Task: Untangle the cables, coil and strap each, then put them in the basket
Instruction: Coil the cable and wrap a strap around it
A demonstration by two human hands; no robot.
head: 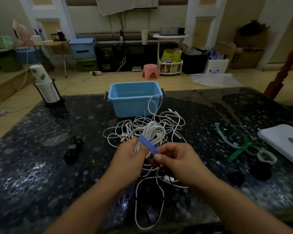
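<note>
My left hand (128, 156) grips a coiled white cable (151, 132) above the dark table. A blue strap (148, 144) lies across the coil, and my right hand (174, 159) pinches its lower end. Behind the coil lies a tangle of white cables (172, 119), with more white and black loops (149, 205) under my wrists. A light blue basket (134, 98) stands at the table's far edge with nothing seen in it. A coiled, strapped black cable (74, 148) lies to the left.
A green strap (238, 150), pale straps (224, 136) and a pale ring (267, 156) lie at right beside a white tray (281, 142). Two black round objects (236, 179) sit near them. A stack of paper cups (46, 86) in a black holder stands far left.
</note>
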